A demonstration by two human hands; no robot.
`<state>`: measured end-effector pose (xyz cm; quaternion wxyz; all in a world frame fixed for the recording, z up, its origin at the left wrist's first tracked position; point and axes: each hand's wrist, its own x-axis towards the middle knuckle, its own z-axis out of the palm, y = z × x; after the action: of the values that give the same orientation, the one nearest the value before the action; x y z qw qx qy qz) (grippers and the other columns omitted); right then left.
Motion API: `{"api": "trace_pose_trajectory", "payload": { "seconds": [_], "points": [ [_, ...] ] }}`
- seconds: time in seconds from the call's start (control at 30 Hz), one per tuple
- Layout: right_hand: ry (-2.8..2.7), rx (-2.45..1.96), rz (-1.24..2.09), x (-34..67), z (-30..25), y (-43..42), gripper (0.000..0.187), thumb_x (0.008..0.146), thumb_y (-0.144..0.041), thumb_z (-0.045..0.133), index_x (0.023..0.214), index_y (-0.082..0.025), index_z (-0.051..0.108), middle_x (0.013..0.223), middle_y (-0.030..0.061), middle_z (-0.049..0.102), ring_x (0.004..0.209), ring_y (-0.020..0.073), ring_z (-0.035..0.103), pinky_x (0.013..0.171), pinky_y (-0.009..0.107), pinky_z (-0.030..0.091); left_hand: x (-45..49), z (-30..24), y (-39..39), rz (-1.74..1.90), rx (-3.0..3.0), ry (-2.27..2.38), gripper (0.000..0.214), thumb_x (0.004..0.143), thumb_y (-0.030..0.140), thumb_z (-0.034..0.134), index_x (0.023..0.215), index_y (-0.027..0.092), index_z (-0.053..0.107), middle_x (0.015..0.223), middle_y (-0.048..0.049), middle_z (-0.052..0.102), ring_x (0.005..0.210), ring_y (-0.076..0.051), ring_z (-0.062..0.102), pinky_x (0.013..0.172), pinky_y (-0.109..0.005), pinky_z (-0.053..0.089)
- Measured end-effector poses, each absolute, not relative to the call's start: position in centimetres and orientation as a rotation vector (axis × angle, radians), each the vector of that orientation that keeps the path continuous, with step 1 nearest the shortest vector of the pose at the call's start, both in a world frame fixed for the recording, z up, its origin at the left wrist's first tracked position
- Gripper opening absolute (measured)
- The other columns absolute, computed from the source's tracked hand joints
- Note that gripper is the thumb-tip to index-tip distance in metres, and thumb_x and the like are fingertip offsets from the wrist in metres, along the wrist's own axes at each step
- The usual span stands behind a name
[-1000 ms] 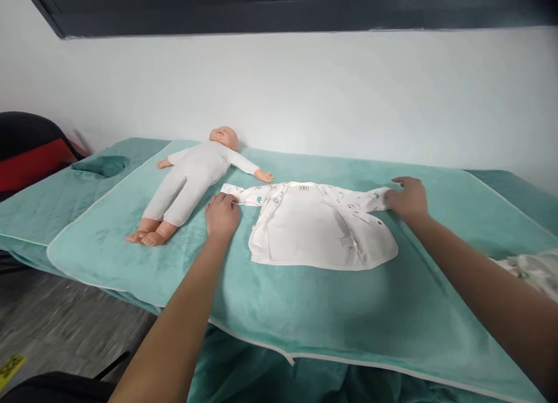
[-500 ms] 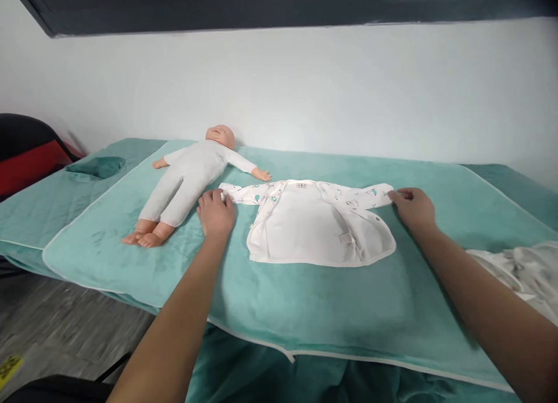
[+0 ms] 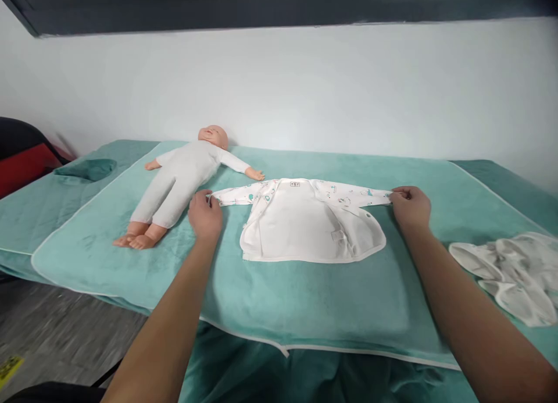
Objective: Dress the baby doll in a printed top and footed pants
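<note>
A white baby shirt [image 3: 300, 228] with small coloured prints on its sleeves lies spread open, inside facing up, on the green mat. My left hand [image 3: 206, 215] is closed on the end of its left sleeve. At the opposite cuff, my right hand [image 3: 410, 208] pinches the end of the right sleeve. Both sleeves stretch out straight sideways between my hands. Just left of the shirt, a baby doll [image 3: 185, 176] with a white cloth body lies on its back, its head toward the wall and one hand close to the shirt's left sleeve.
A crumpled white garment [image 3: 514, 269] lies on the right of the green mat [image 3: 326, 310]. A white wall [image 3: 305, 95] runs behind the bed. A black and red chair [image 3: 26, 159] stands at the far left, near a dark green cloth fold [image 3: 87, 169].
My hands have drawn the two sleeves outward, so they lie straighter and longer. The view has shifted slightly right, showing more of the crumpled garment.
</note>
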<state>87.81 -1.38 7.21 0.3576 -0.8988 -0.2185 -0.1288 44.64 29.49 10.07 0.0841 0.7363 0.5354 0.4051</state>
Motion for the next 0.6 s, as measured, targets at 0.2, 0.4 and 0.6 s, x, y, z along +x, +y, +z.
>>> {"api": "trace_pose_trajectory", "payload": {
  "seconds": [0.2,0.4,0.6],
  "points": [
    [-0.567,-2.394,-0.392,86.7,7.6,-1.1,0.024,0.080,-0.032,0.054,0.095,-0.019,0.067,0.091,0.0090,0.067,0.081,0.0218,0.056,0.078,0.035,0.044,44.3,9.6,29.8,1.305,2.146,1.546,0.036,0.080,0.012,0.051,0.114,0.018,0.060,0.107,-0.0095,0.061,0.101,-0.026,0.059,0.094,-0.042,0.048],
    [-0.855,-2.318,-0.537,84.8,8.4,-0.3,0.031,0.087,-0.029,0.048,0.110,-0.019,0.067,0.123,0.0143,0.063,0.118,0.0268,0.055,0.104,0.039,0.042,44.7,10.1,28.7,1.242,2.553,1.334,0.037,0.082,0.012,0.050,0.116,0.017,0.065,0.131,-0.0150,0.061,0.126,-0.032,0.053,0.107,-0.048,0.040],
    [-1.398,-2.363,-0.247,83.7,8.0,1.2,0.048,0.099,-0.041,0.038,0.135,-0.018,0.059,0.148,0.0125,0.055,0.138,0.0289,0.048,0.116,0.046,0.037,45.5,10.2,27.8,0.868,2.699,1.122,0.038,0.098,0.030,0.040,0.124,0.024,0.067,0.137,-0.0052,0.066,0.132,-0.023,0.055,0.112,-0.037,0.039]
  ]
}}
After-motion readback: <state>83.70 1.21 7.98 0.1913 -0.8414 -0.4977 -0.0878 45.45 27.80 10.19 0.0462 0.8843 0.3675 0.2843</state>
